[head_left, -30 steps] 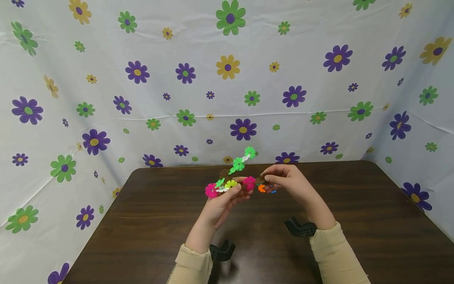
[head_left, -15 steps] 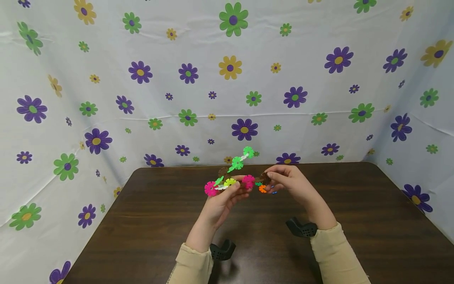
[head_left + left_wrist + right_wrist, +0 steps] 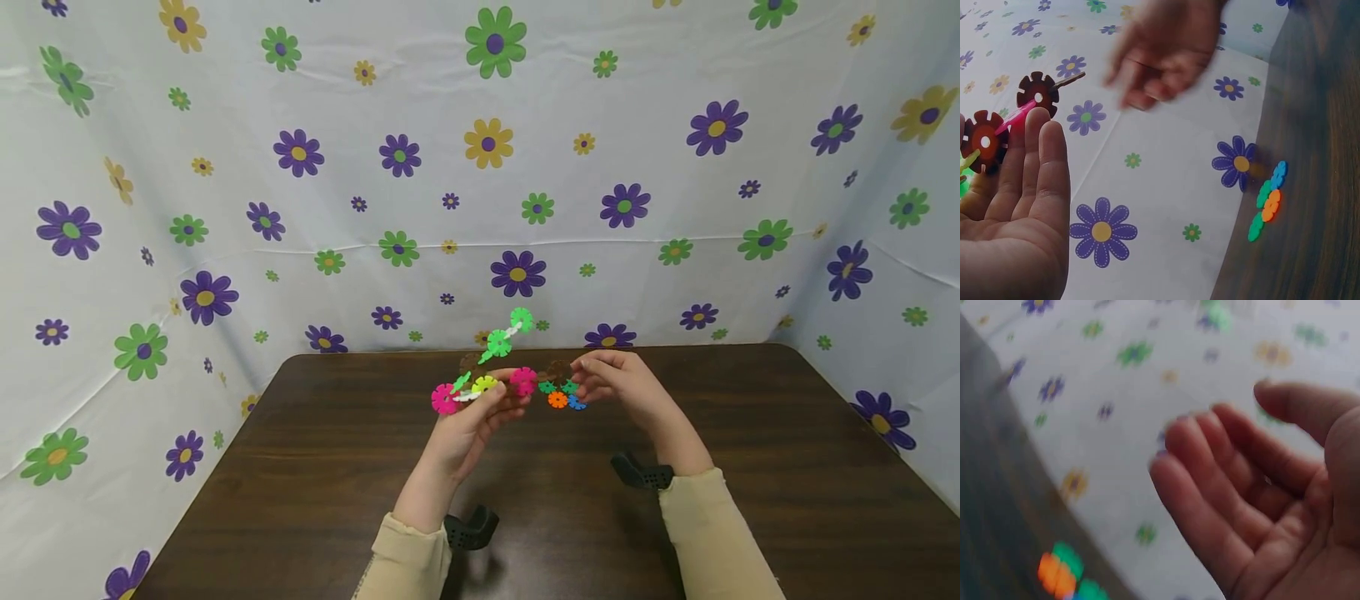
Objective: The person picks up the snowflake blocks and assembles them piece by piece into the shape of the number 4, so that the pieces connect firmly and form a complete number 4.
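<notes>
In the head view my left hand (image 3: 468,429) holds a chain of interlocking flower-shaped plastic discs, the thumb lying over a yellow disc (image 3: 484,384). One pink disc (image 3: 444,398) sits by the wrist end and another pink disc (image 3: 522,381) beyond the fingertips. A brown disc (image 3: 1037,97) follows the pink one, with a second dark disc (image 3: 1067,80) seen edge-on at the chain's end. Bright green discs (image 3: 498,342) and a white one form a branch rising behind. My right hand (image 3: 626,387) is apart from the chain, fingers loosely bent, holding nothing in the right wrist view.
Several loose discs lie on the dark wooden table (image 3: 315,483) beyond the hands: an orange disc (image 3: 557,400), a blue disc (image 3: 576,402) and green discs (image 3: 1256,227). A flower-printed white cloth (image 3: 420,192) stands behind and at both sides.
My right hand has let go of the brown disc at the chain's end and moved slightly right. The left hand keeps hold of the chain, nearly still.
</notes>
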`<state>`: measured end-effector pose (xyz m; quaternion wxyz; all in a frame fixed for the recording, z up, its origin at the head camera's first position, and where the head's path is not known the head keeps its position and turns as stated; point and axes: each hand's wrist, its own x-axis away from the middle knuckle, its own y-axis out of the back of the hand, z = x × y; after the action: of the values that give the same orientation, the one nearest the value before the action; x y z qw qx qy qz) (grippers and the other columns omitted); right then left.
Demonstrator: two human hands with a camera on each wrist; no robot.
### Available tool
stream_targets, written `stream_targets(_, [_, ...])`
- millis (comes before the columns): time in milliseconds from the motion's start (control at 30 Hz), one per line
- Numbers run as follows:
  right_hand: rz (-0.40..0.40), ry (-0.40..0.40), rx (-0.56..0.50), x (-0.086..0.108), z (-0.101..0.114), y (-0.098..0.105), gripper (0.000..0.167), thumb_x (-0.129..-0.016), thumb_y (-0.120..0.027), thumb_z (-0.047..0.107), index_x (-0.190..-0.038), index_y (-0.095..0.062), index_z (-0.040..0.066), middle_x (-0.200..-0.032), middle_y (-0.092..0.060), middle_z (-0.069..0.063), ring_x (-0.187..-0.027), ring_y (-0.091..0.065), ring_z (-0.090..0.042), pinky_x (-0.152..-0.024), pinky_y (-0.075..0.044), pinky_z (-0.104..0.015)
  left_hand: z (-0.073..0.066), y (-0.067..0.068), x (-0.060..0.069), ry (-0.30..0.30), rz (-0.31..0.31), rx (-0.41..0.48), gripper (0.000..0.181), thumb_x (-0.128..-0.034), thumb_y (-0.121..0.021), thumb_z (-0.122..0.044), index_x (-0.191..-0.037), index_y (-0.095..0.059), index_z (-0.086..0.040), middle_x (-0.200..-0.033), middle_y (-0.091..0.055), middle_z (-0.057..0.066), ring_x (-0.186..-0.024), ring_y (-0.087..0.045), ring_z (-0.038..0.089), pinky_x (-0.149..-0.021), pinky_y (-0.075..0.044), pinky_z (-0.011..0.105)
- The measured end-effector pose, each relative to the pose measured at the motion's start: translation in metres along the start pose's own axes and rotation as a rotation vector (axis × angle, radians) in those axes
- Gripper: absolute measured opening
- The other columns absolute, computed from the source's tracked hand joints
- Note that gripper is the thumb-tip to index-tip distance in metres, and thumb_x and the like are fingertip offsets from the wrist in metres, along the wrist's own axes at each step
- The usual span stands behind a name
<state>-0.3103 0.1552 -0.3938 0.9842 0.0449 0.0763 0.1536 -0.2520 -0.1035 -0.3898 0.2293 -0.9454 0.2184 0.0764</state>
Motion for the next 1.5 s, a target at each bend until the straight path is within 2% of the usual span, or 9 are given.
stream_targets(167, [-0.142, -0.148, 0.246, -0.008, -0.04, 0.01, 0.034, -0.095, -0.063, 0.022, -0.111, -0.065, -0.008, -0.094, -0.068, -0.017, -0.08, -0.064, -0.031, -0.077, -0.055, -0.041, 0.0, 0.0, 0.001, 0.012, -0.004, -0.005, 0.037, -0.1005, -0.054, -0.018, -0.13, -0.053, 0.004, -0.111, -0.068, 0.007, -0.103, -0.065, 0.021, -0.094, -0.048, 0.034])
stream_targets(267, [-0.169, -0.205, 0.44, -0.011, -0.059, 0.012, 0.035, -0.092, -0.067, 0.023, -0.114, -0.066, -0.004, -0.102, -0.067, -0.017, -0.087, -0.06, -0.032, -0.079, -0.051, -0.043, 0.0, 0.0, 0.001, 0.011, -0.007, -0.01, 0.038, -0.1002, -0.054, -0.018, -0.131, -0.052, 0.005, -0.111, -0.068, 0.007, -0.103, -0.064, 0.021, -0.095, -0.048, 0.034])
stream_targets(400, [-0.158, -0.232, 0.614, -0.013, -0.073, 0.012, 0.041, -0.087, -0.071, 0.024, -0.119, -0.065, -0.002, -0.094, -0.063, -0.013, -0.081, -0.054, -0.026, -0.071, -0.047, -0.037, 0.0, 0.0, 0.001, 0.008, -0.009, -0.013, 0.038, -0.1, -0.055, -0.018, -0.131, -0.052, 0.005, -0.111, -0.068, 0.006, -0.103, -0.064, 0.02, -0.095, -0.048, 0.034])
stream_targets(600, [-0.151, -0.244, 0.73, -0.015, -0.081, 0.007, 0.051, -0.085, -0.073, 0.026, -0.127, -0.061, -0.002, -0.078, -0.057, -0.006, -0.067, -0.047, -0.021, -0.059, -0.036, -0.031, -0.001, -0.001, -0.001, 0.022, -0.008, -0.006, 0.038, -0.0997, -0.055, -0.019, -0.13, -0.052, 0.004, -0.112, -0.068, 0.007, -0.104, -0.064, 0.021, -0.095, -0.048, 0.034])
stream_targets(800, [-0.195, -0.255, 0.832, -0.015, -0.082, 0.001, 0.043, -0.086, -0.074, 0.029, -0.122, -0.067, 0.005, -0.082, -0.058, -0.004, -0.068, -0.048, -0.02, -0.058, -0.038, -0.032, -0.001, -0.002, -0.001, 0.023, 0.0, -0.01, 0.038, -0.0995, -0.055, -0.019, -0.13, -0.053, 0.004, -0.112, -0.067, 0.007, -0.106, -0.063, 0.025, -0.096, -0.047, 0.035])
stream_targets(933, [-0.209, -0.231, 0.857, -0.015, -0.082, 0.0, 0.038, -0.086, -0.074, 0.026, -0.118, -0.069, 0.007, -0.085, -0.061, -0.004, -0.069, -0.051, -0.02, -0.06, -0.042, -0.034, -0.001, -0.002, -0.002, 0.015, 0.01, -0.018, 0.037, -0.0999, -0.054, -0.018, -0.13, -0.053, 0.004, -0.111, -0.067, 0.006, -0.107, -0.062, 0.026, -0.095, -0.048, 0.033])
stream_targets(1067, [-0.189, -0.228, 0.834, -0.017, -0.082, 0.001, 0.034, -0.085, -0.075, 0.023, -0.114, -0.069, 0.006, -0.09, -0.062, -0.006, -0.076, -0.054, -0.021, -0.068, -0.046, -0.039, -0.002, -0.003, -0.003, 0.007, 0.012, -0.021, 0.036, -0.1002, -0.053, -0.017, -0.129, -0.053, 0.004, -0.111, -0.067, 0.006, -0.106, -0.063, 0.025, -0.094, -0.048, 0.033])
stream_targets(1300, [-0.168, -0.196, 0.694, -0.019, -0.084, -0.002, 0.024, -0.085, -0.072, 0.012, -0.105, -0.062, 0.004, -0.086, -0.057, -0.008, -0.074, -0.05, -0.024, -0.069, -0.041, -0.039, -0.002, -0.003, -0.002, -0.01, 0.019, -0.013, 0.037, -0.101, -0.052, -0.017, -0.131, -0.052, 0.004, -0.111, -0.068, 0.006, -0.104, -0.064, 0.02, -0.094, -0.048, 0.033])
stream_targets(1500, [-0.134, -0.167, 0.548, -0.011, -0.079, -0.009, 0.021, -0.086, -0.072, 0.014, -0.102, -0.068, 0.001, -0.091, -0.065, -0.006, -0.082, -0.057, -0.021, -0.074, -0.049, -0.038, -0.001, -0.002, -0.001, -0.005, 0.003, -0.015, 0.041, -0.1007, -0.053, -0.019, -0.134, -0.05, 0.004, -0.114, -0.067, 0.006, -0.106, -0.063, 0.021, -0.096, -0.047, 0.033])
